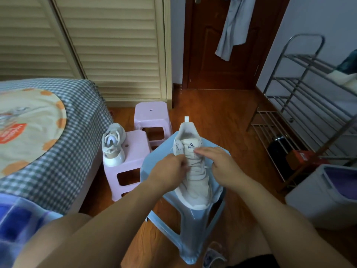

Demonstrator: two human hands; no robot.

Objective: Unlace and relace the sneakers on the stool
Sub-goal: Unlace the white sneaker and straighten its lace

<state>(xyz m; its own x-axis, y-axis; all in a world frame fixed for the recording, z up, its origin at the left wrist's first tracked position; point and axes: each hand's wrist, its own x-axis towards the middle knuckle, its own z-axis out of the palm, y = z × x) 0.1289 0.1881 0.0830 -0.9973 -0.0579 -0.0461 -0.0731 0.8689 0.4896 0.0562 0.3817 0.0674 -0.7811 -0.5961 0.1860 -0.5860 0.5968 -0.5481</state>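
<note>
The blue stool (195, 223) and the two pink stools (133, 157) look like smooth moulded plastic with a soft sheen, and the sneaker (195, 176) on the blue one seems, as far as the blur allows, a matt cream fabric with a smoother rubbery sole. The floor (222, 113) and door (218, 55) are glossy reddish wood. The rack (301, 105) is shiny bare metal, the bed cover (63, 132) checked woven cloth.

bare floor (222, 117) open beyond the blue stool (154, 161) — pink stools (133, 151) crowd its left, bin (309, 200) right
</note>
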